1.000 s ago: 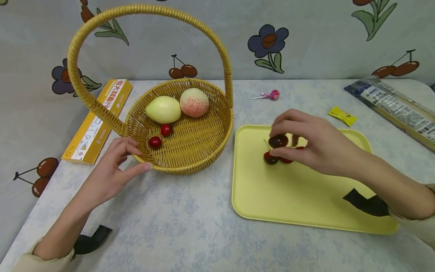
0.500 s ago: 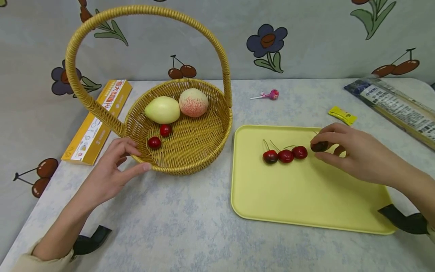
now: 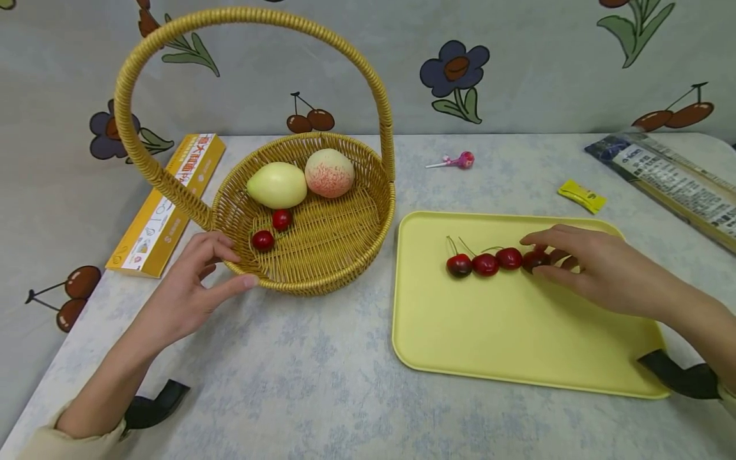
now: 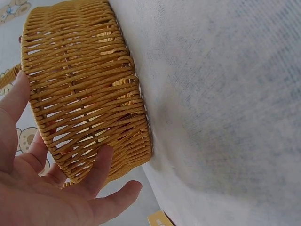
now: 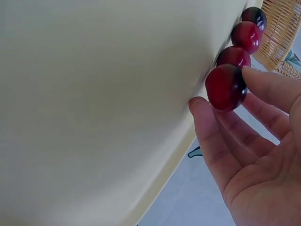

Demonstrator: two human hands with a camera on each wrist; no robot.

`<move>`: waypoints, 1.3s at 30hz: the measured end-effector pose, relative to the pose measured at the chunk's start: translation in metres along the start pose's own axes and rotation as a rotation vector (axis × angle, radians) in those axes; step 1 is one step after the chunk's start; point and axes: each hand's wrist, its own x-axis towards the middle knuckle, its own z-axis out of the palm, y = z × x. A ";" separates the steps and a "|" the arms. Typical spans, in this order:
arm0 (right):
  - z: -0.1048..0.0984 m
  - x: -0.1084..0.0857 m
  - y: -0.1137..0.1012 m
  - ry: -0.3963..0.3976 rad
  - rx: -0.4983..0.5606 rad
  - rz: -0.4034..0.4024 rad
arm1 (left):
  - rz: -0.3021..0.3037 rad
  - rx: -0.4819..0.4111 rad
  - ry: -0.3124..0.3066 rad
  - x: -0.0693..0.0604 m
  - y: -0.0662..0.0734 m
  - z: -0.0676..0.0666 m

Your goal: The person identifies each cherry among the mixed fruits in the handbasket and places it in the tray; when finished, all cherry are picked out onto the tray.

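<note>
My left hand (image 3: 192,287) holds the near left rim of the wicker basket (image 3: 322,281), with its thumb on the rim in the left wrist view. Inside lie a yellow-green pear-shaped fruit (image 3: 278,185), a pinkish peach (image 3: 329,174) and two red cherries (image 3: 263,241). On the yellow tray (image 3: 460,332), several dark red cherries (image 3: 485,264) form a row along the far side. The rightmost cherry (image 5: 226,88) is between the thumb and fingers of my right hand (image 3: 604,271), partly covered by them in the head view. It touches or nearly touches its neighbour.
A yellow box (image 3: 167,204) lies left of the basket. Behind the tray are a pink lollipop (image 3: 460,160) and a yellow wrapped sweet (image 3: 581,195). A long printed packet (image 3: 673,176) lies at the far right. The basket handle (image 3: 253,16) arches high.
My right hand has carried the pinched cherry from over the row to the right, then lowered it to the row's right end. My left hand stays at the basket rim.
</note>
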 end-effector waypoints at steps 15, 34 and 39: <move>-0.009 0.000 -0.020 0.082 -0.115 -0.046 | -0.002 0.006 -0.001 0.000 0.001 -0.001; -0.010 0.080 -0.112 0.177 0.120 -0.290 | 0.008 0.001 -0.001 -0.001 -0.001 0.001; -0.005 0.124 -0.145 0.112 0.126 -0.430 | 0.004 0.003 -0.004 -0.001 -0.001 0.000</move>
